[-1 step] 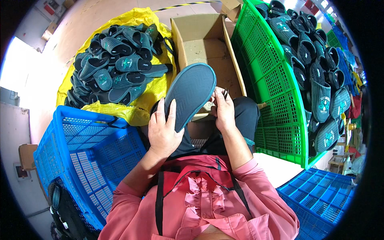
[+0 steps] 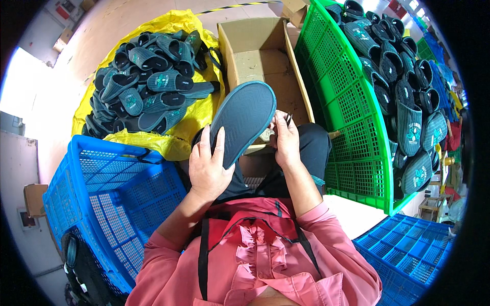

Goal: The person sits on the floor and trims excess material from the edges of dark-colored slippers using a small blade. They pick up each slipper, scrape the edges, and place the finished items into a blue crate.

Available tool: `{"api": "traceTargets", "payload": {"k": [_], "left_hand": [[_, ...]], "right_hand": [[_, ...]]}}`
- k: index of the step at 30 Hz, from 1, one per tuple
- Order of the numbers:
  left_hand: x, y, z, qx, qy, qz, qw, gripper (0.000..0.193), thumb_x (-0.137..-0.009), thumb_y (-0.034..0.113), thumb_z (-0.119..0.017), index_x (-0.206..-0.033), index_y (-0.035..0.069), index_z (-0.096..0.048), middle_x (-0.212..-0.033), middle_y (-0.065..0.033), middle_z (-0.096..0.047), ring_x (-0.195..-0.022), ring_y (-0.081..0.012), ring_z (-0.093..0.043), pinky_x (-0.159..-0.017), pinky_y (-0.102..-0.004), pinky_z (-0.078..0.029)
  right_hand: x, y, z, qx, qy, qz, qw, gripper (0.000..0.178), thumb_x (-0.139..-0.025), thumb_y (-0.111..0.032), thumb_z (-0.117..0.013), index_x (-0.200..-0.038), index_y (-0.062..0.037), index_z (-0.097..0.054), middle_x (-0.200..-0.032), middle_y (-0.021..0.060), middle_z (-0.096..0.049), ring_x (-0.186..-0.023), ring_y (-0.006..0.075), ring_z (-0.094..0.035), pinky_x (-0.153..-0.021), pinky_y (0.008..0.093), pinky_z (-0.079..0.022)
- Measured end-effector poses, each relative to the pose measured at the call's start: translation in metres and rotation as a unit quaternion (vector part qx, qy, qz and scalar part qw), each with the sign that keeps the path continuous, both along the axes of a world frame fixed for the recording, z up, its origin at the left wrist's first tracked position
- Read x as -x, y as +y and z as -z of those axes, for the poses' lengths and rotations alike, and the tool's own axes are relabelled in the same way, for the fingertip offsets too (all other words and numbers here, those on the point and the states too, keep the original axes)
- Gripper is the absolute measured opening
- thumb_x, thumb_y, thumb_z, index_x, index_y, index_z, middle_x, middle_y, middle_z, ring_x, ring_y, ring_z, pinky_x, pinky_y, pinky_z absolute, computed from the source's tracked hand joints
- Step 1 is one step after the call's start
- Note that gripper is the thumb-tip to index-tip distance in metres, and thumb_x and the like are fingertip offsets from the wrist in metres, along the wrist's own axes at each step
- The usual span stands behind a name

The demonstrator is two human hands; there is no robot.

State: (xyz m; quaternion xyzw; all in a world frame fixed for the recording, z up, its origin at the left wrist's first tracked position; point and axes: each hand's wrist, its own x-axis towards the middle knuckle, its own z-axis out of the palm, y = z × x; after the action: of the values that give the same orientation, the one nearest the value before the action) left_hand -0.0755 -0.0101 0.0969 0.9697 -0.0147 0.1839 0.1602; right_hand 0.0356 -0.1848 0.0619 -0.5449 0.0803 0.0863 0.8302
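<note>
My left hand (image 2: 206, 171) grips a dark slipper (image 2: 245, 120) by its lower end and holds it up over my lap. The sole faces me, with a zigzag tread and a teal rim. On the slipper's right edge rests my right hand (image 2: 287, 143), its fingers pinched on a small dark tool (image 2: 289, 119) that touches the rim. Most of the tool is hidden, so its kind is unclear.
A pile of matching dark slippers (image 2: 148, 76) lies on a yellow sack (image 2: 173, 143) at the far left. An open cardboard box (image 2: 255, 38) stands ahead. A green crate (image 2: 352, 117) on the right holds more slippers (image 2: 408, 102). Blue crates sit at left (image 2: 102, 188) and lower right (image 2: 408, 250).
</note>
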Motion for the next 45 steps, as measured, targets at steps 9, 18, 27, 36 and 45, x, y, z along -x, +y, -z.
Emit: {"api": "traceTargets", "payload": {"k": [9, 18, 27, 36, 45], "left_hand": [[0.009, 0.013, -0.003, -0.043, 0.002, 0.095, 0.995, 0.089, -0.060, 0.013, -0.080, -0.143, 0.010, -0.048, -0.148, -0.0236, -0.039, -0.111, -0.0391, -0.053, -0.094, -0.0461, -0.044], [0.009, 0.018, -0.002, -0.064, 0.015, 0.136, 0.989, 0.080, -0.061, 0.016, -0.078, -0.138, 0.012, -0.054, -0.147, -0.0206, -0.043, -0.106, -0.0358, -0.055, -0.089, -0.0442, -0.046], [0.005, 0.013, -0.016, -0.038, 0.017, 0.146, 0.988, 0.075, -0.059, 0.012, -0.075, -0.133, 0.011, -0.059, -0.145, -0.0178, -0.046, -0.111, -0.0335, -0.055, -0.090, -0.0421, -0.045], [0.013, 0.037, 0.000, -0.013, -0.045, 0.146, 0.988, 0.063, -0.065, 0.000, -0.068, -0.128, 0.008, -0.062, -0.138, -0.0192, -0.054, -0.122, -0.0374, -0.055, -0.102, -0.0428, -0.044], [0.020, 0.026, 0.005, 0.777, 0.236, -0.081, 0.577, 0.026, -0.096, 0.030, -0.063, -0.104, 0.004, -0.066, -0.081, -0.0079, -0.069, -0.063, -0.0133, -0.065, -0.048, -0.0218, -0.043]], "right_hand": [[-0.034, -0.019, 0.002, 0.074, -0.049, 0.015, 0.996, 0.032, -0.101, -0.034, -0.056, -0.098, -0.0039, -0.065, -0.090, -0.0017, -0.063, -0.084, 0.0065, -0.054, -0.080, 0.0228, -0.044], [-0.038, -0.027, 0.004, 0.271, -0.076, -0.060, 0.958, 0.044, -0.096, -0.044, -0.063, -0.085, -0.0013, -0.065, -0.073, -0.0016, -0.058, -0.070, 0.0082, -0.048, -0.066, 0.0264, -0.043], [-0.036, -0.032, 0.009, 0.185, -0.008, -0.015, 0.983, 0.036, -0.094, -0.038, -0.068, -0.080, -0.0050, -0.067, -0.072, -0.0020, -0.060, -0.066, 0.0072, -0.050, -0.063, 0.0248, -0.043], [-0.043, -0.050, 0.017, 0.084, 0.127, -0.062, 0.986, 0.048, -0.093, -0.043, -0.066, -0.103, 0.0041, -0.068, -0.093, 0.0077, -0.070, -0.079, 0.0145, -0.063, -0.074, 0.0285, -0.050], [-0.028, -0.079, 0.000, 0.076, 0.063, 0.044, 0.994, 0.030, -0.100, -0.036, -0.056, -0.095, -0.0074, -0.060, -0.063, -0.0030, -0.048, -0.045, 0.0046, -0.034, -0.038, 0.0203, -0.022]]}}
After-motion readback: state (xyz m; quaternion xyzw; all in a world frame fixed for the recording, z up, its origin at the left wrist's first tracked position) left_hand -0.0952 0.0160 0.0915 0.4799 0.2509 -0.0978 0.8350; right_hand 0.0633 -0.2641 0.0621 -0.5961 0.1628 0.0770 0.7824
